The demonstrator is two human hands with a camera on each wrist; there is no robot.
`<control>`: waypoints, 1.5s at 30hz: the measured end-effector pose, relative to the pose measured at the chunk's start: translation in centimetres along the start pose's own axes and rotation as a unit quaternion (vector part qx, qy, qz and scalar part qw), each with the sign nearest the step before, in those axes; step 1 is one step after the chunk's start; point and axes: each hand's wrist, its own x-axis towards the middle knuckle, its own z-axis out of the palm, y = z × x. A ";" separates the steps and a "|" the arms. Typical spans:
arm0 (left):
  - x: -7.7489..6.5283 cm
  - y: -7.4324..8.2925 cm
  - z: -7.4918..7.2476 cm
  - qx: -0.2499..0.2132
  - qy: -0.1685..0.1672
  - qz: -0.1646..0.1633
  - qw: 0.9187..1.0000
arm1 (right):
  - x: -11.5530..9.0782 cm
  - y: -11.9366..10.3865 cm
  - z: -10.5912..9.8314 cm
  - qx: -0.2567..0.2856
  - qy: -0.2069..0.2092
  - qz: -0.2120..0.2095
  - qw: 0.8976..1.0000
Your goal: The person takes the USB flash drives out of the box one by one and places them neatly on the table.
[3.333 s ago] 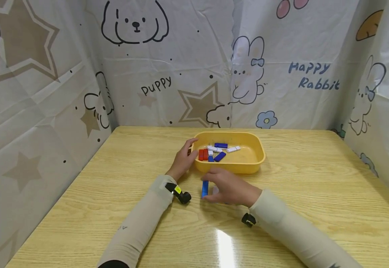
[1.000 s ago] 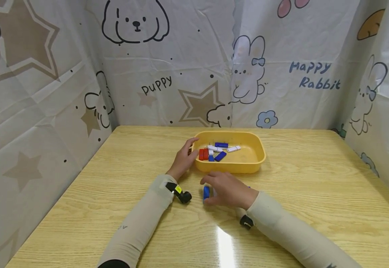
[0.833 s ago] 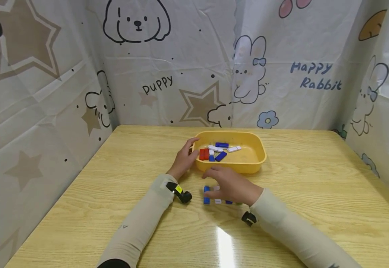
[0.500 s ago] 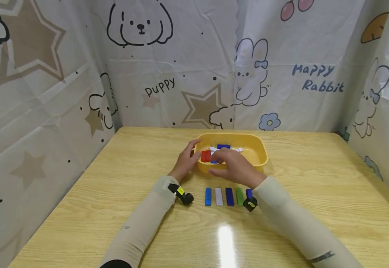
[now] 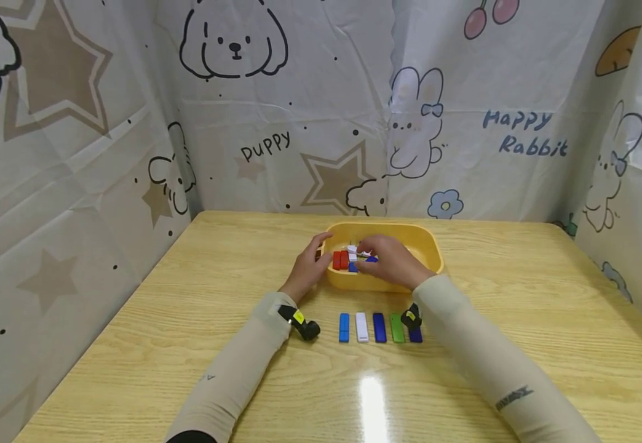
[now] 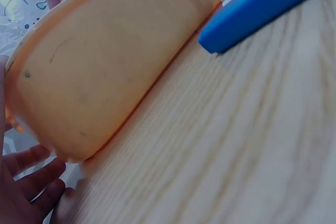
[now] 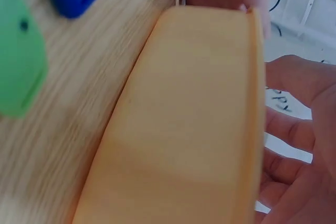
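A yellow plastic basin (image 5: 384, 282) stands on the table. My left hand (image 5: 305, 269) grips its left end, thumb over the near rim and fingers around the outer end. My right hand (image 5: 395, 261) reaches in over the near rim, thumb and index fingertip among the small sticks, which look like USB flash drives. A white stick (image 5: 352, 250) is right at these fingertips; I cannot tell whether they pinch one. Two red sticks (image 5: 340, 259) and a blue stick (image 5: 353, 268) lie at the basin's left. In the right wrist view the basin wall partly hides the right fingers.
In front of the basin stand side by side a light blue stick (image 5: 344, 328), a white one (image 5: 361, 327), a dark blue one (image 5: 379, 327), a green one (image 5: 396, 328) and another dark blue one (image 5: 416, 333). A printed cloth (image 5: 310, 92) encloses the table's back and sides.
My right hand has left the light blue stick, which now lies at the row's left end, and moved forward into the basin. The left hand keeps its hold on the basin.
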 end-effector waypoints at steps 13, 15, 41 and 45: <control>-0.2 0.0 0.2 0.002 -0.003 -0.005 1.000 | 1.5 2.2 0.6 -0.021 -0.030 0.049 0.998; -0.1 0.1 0.2 0.001 -0.002 -0.005 1.000 | 1.7 2.3 0.7 -0.016 -0.034 0.051 0.998; 0.0 0.2 -0.1 0.002 -0.004 0.005 1.000 | 2.6 3.0 1.1 0.023 -0.094 0.123 0.988; 0.0 0.0 0.0 0.004 -0.007 0.003 1.000 | 2.4 3.1 1.2 0.027 -0.094 0.135 0.986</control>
